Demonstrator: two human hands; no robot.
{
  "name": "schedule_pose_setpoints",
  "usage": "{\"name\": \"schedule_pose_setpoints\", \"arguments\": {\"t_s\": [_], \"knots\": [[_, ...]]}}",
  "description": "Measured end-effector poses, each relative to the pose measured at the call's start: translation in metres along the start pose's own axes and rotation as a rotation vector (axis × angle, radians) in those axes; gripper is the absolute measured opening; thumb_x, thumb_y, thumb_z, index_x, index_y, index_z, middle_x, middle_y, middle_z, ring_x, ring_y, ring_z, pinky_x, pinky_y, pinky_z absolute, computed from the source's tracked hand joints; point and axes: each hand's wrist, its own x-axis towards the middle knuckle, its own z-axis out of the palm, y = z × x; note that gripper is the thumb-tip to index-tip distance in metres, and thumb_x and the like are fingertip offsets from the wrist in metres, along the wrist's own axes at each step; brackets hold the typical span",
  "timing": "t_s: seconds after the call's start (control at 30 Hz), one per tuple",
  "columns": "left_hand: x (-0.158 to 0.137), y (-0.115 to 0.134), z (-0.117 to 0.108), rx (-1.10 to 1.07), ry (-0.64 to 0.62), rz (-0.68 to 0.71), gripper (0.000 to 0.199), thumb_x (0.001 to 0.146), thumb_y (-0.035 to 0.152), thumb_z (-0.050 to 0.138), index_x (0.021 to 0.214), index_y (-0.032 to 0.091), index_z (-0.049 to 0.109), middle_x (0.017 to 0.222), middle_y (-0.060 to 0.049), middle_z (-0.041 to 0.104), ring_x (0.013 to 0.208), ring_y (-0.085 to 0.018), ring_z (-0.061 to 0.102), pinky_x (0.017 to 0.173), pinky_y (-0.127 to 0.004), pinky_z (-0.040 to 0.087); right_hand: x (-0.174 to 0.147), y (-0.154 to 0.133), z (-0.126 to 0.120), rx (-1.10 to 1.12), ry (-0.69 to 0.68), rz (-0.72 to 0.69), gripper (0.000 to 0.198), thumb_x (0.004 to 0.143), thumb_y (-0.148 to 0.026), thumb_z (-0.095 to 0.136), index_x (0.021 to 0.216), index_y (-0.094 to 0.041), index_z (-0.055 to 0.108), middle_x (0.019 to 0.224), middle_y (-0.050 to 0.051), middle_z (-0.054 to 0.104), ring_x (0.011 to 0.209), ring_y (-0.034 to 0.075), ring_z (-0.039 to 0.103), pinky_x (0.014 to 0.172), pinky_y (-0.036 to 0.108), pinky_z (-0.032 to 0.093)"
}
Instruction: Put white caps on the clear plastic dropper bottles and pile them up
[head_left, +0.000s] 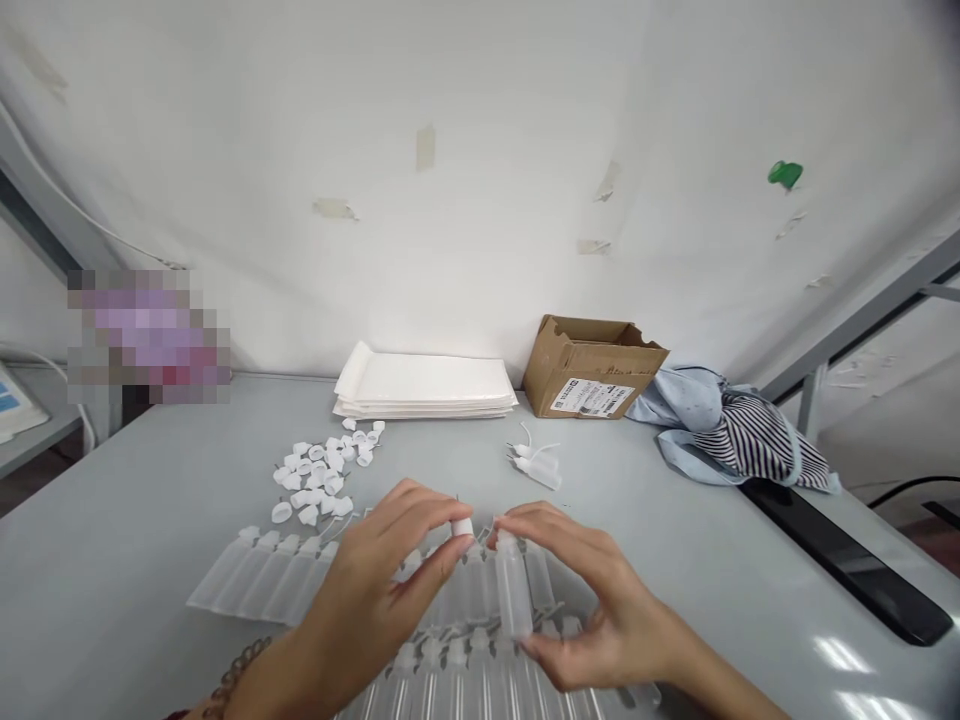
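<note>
Between the thumb and index finger of my left hand (382,570) is a small white cap (462,526) with a thin needle pointing up. Close beside it, my right hand (592,590) grips a translucent plastic squeeze bottle (514,585) by its top and bottom, roughly upright. Below and behind both hands lie rows of similar bottles (262,575), partly covered by my hands. A loose heap of white caps (319,475) sits beyond my left hand. Two small bottles with needle tips (541,466) lie apart, beyond my right hand.
A stack of white padded envelopes (427,385) rests against the wall, with an open cardboard box (592,370) to its right. Farther right are a blue and striped cloth (735,425) and a long black object (840,560). A blurred purple patch (150,330) is at the left.
</note>
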Motion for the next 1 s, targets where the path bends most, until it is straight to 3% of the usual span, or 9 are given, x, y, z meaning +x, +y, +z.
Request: {"name": "schedule_pose_setpoints", "arguments": {"t_s": [0.17,0.37,0.53,0.77,1.0], "knots": [[-0.005,0.011,0.008,-0.118,0.013,-0.142,0.015,0.086,0.015,0.056,0.096,0.024,0.063,0.076,0.003,0.066,0.071,-0.011,0.058,0.065,-0.019,0.048,0.0,-0.007,0.01,0.13,-0.017,0.023,0.073,0.069,-0.022,0.069,0.137,-0.026,0.043,0.111,0.006,0.064,0.095,0.02,0.062,0.086,0.032,0.048],[-0.005,0.016,0.005,-0.247,-0.091,-0.52,0.014,0.083,0.033,0.06,0.091,0.026,0.069,0.082,0.001,0.07,0.074,-0.016,0.062,0.069,-0.025,0.052,-0.004,-0.008,0.011,0.033,0.006,0.118,0.071,0.072,-0.027,0.07,0.138,-0.03,0.043,0.11,0.005,0.064,0.094,0.022,0.062,0.076,0.029,0.05],[-0.003,0.012,0.007,-0.438,-0.081,-0.648,0.017,0.076,0.032,0.065,0.089,0.024,0.072,0.08,-0.001,0.07,0.073,-0.018,0.064,0.068,-0.027,0.055,-0.004,-0.009,0.011,0.063,-0.015,0.118,0.069,0.077,-0.031,0.067,0.14,-0.031,0.039,0.109,0.006,0.064,0.093,0.021,0.062,0.074,0.028,0.051],[-0.001,0.011,0.007,-0.597,-0.07,-0.753,0.016,0.073,0.029,0.069,0.086,0.021,0.072,0.081,-0.002,0.071,0.074,-0.019,0.068,0.067,-0.027,0.057,0.0,-0.013,0.009,0.125,-0.048,0.086,0.062,0.078,-0.027,0.066,0.136,-0.031,0.045,0.113,0.005,0.064,0.099,0.021,0.063,0.082,0.029,0.05],[0.0,0.015,0.004,-0.624,-0.124,-0.661,0.02,0.077,0.028,0.065,0.095,0.021,0.073,0.099,-0.004,0.069,0.087,-0.021,0.066,0.074,-0.029,0.057,-0.002,-0.013,0.008,0.12,0.002,0.056,0.066,0.076,-0.022,0.069,0.135,-0.035,0.044,0.116,0.004,0.065,0.099,0.021,0.064,0.083,0.029,0.051]]}}
